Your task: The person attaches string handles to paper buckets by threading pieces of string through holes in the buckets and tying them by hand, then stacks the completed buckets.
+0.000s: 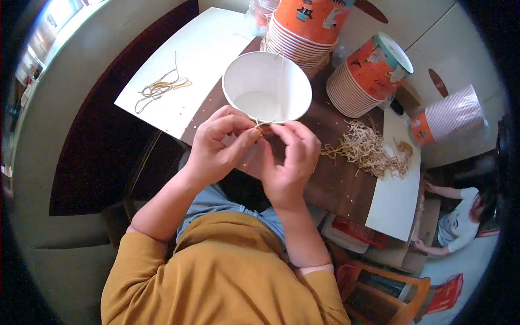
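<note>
A large paper bucket [250, 76], white inside, sits tilted with its mouth toward me. At its near rim, my left hand [219, 143] pinches a thin pale string [258, 125] between thumb and fingers. Just to the right, my right hand [291, 157] has its fingers closed on the string by the same rim. Another bit of string shows at the far rim and seems to hang into the bucket. The bucket's outer side is mostly hidden behind my hands.
Behind the bucket rises a stack of orange patterned buckets [303, 32]. Two more stacks [357, 81] [447, 116] stand to the right. A tangled string pile [368, 146] lies on the right; loose strings [161, 86] lie left. Another person [460, 222] is at far right, near a wooden chair [379, 295].
</note>
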Tool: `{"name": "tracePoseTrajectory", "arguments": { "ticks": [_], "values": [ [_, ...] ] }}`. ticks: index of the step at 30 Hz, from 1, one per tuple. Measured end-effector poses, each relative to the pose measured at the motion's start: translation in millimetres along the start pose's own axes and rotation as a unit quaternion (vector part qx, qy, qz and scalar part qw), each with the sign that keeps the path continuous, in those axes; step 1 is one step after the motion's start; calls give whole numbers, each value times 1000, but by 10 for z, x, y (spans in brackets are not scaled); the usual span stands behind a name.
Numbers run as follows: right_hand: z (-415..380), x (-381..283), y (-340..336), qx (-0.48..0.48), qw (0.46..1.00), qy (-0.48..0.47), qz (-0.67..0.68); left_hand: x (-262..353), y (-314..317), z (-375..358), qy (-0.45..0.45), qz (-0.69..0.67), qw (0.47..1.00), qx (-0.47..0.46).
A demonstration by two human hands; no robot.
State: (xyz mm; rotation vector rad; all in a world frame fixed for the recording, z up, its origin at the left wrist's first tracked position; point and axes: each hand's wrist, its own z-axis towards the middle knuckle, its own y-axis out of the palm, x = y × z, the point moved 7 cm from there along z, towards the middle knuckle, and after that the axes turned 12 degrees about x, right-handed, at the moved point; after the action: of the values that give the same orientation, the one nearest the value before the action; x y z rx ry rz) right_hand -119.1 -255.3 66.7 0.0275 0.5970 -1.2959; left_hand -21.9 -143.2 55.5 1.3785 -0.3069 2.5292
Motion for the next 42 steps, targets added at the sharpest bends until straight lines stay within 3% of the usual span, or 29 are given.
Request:
{"name": "tracePoseTrajectory", "arguments": {
  "ticks": [2, 10, 15, 18, 22, 28, 30, 31, 34, 36, 38, 40, 42],
  "values": [
    [12, -78, 75, -4, 999, -40, 19, 14, -5, 11, 10, -19, 1000, 13],
    [-23, -40, 177, 20, 992, 54, 110, 155, -89, 40, 29, -38, 999, 16],
    [-3, -115, 174, -5, 999, 2, 54, 121, -72, 55, 0, -101, 995, -16],
    [9, -155, 187, -21, 998, -54, 9, 146, -104, 74, -160, -316, 935, 2],
    [25, -79, 229, -37, 998, -57, -18, 8, 0, 39, -240, -469, 850, -19],
    [72, -45, 258, -62, 994, -53, -68, -3, 81, -6, -276, -467, 840, -29],
    [89, 7, 257, -78, 996, -29, -21, 17, 114, 1, -292, -458, 837, -59],
    [114, 33, 249, -85, 996, -19, 1, -28, 124, 10, -289, -469, 831, -81],
    [360, 219, 35, -111, 968, 145, 172, -102, 109, 81, -274, -448, 842, -121],
    [559, 667, -81, -107, 966, 189, 142, -191, 26, 59, -264, -416, 857, -150],
    [934, 772, -97, -163, 974, 133, -84, -245, -33, 48, -252, -383, 870, -180],
    [1021, 1162, 294, -313, 924, 133, -177, -32, -108, 115, -128, -266, 933, -208],
    [923, 1423, 734, -446, 872, 189, -69, 188, -213, 125, -41, -179, 964, -191]
  ]
}}
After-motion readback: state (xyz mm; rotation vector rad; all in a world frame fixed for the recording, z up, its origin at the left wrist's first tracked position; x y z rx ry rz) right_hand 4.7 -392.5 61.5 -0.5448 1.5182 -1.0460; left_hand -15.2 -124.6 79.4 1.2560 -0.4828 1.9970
